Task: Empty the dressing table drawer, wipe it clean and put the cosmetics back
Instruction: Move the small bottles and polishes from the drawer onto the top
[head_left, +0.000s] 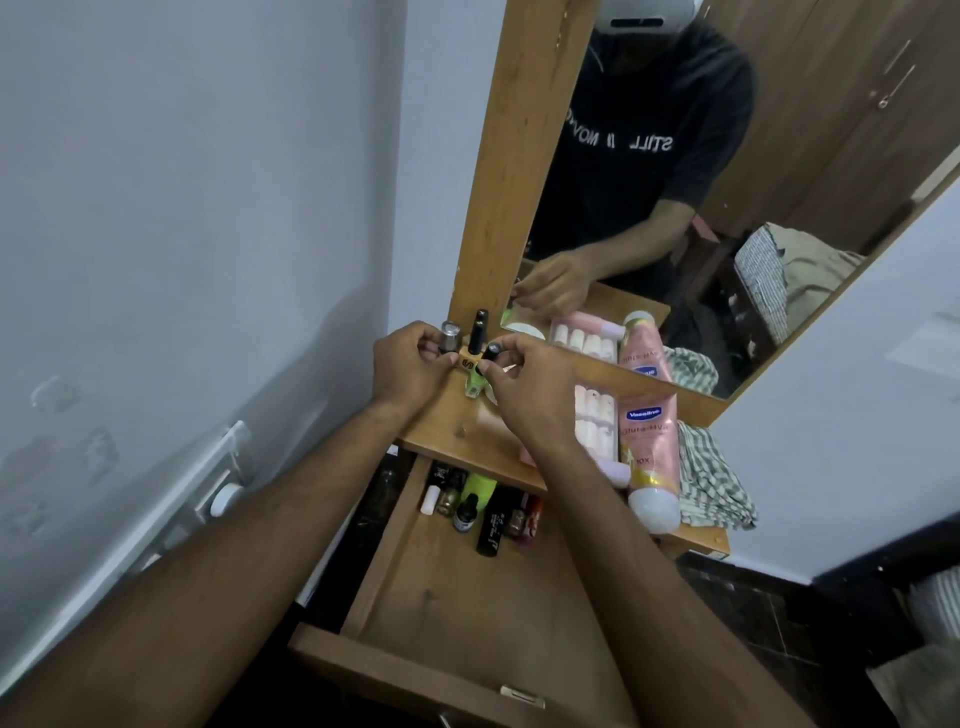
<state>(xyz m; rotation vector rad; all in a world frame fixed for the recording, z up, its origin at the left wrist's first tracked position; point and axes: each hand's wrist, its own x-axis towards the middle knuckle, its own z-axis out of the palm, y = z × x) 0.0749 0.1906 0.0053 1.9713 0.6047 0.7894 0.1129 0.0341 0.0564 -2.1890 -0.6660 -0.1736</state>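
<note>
While small bottles still crowd the open drawer (457, 597) at lower centre, the left hand (410, 364) pinches a silver-capped bottle (451, 335) and the right hand (524, 384) a dark-capped one (491, 353) on the worktop (462, 431); a nudge could topple the upright green polish (474, 382).

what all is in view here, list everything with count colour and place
drawer: one, wooden, pulled open below the tabletop
small bottles: a cluster, count unclear, black, gold, green, red, at the drawer's back
nail polish bottle: one, green with black cap, upright on the tabletop
silver-capped bottle: one, by the mirror frame
Vaseline tube: one, pink, lying on the tabletop
nail set pack: one, pale, left of the tube
checked cloth: one, green and white, at the tabletop's right end
mirror: one, wood-framed
left hand: grip on the silver-capped bottle
right hand: pinches a dark cap
</note>
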